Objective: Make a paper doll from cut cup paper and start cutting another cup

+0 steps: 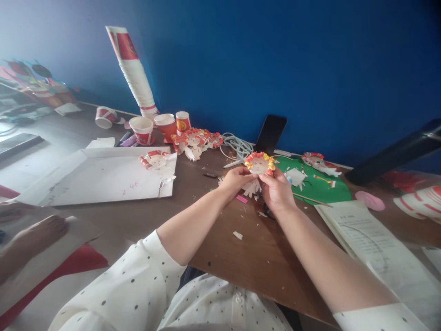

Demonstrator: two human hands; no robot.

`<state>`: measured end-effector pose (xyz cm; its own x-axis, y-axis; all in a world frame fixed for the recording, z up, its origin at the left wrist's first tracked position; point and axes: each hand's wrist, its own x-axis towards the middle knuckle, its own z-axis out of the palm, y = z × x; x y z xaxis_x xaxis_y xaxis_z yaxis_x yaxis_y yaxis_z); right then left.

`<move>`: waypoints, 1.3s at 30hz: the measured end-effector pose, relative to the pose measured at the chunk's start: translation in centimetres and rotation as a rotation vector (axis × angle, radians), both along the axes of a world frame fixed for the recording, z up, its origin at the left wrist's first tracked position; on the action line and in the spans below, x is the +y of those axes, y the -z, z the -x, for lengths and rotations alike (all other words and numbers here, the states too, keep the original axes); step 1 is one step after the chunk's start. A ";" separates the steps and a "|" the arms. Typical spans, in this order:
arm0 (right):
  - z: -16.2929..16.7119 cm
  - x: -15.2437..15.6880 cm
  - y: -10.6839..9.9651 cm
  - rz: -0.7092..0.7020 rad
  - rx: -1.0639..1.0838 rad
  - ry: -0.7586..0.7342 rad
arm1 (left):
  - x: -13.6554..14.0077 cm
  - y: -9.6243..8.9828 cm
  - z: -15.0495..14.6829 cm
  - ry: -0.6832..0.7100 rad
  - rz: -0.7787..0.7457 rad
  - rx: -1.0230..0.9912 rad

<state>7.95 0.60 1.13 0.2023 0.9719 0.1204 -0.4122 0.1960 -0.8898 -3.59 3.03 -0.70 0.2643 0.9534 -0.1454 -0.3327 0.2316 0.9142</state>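
Between my two hands is a round paper cutout doll (259,164) with a pale face and a curled red and yellow fringe. My left hand (237,180) pinches its lower left edge with the thumb and fingers. On the lower right edge, my right hand (277,189) is closed with its thumb on the front. White cut paper strips hang below, partly hidden by my fingers. Beneath my hands lie a small pink piece (241,199) and paper scraps (237,235). Another red-fringed paper figure (155,159) rests on the white sheet to the left.
Paper cups (141,130) and a tall leaning cup stack (134,76) stand by the blue wall. A phone (271,133) leans there beside a coiled cable (239,146). Green paper (330,191) and printed sheets (375,234) lie right. Another person's hand (44,232) is at left.
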 end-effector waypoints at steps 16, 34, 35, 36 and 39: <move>-0.1 -0.2 0.4 0.078 -0.238 0.118 | -0.5 -0.7 0.1 -0.162 -0.087 0.117; 0.1 -0.2 0.4 0.143 -0.112 -0.017 | -0.2 -0.6 0.4 -0.238 -0.179 0.345; 0.0 -0.2 0.5 0.144 -0.129 -0.018 | -0.2 -0.6 0.5 -0.241 -0.177 0.339; 0.0 -0.2 0.5 0.137 -0.149 -0.018 | -0.2 -0.6 0.5 -0.242 -0.178 0.340; -0.1 -0.2 0.6 0.098 -0.204 -0.025 | -0.1 -0.5 0.4 -0.243 -0.183 0.361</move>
<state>8.08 0.39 0.53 0.1592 0.9854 0.0610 -0.2249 0.0963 -0.9696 -4.02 2.90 -0.24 -0.0063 0.9999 -0.0104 -0.0102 0.0104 0.9999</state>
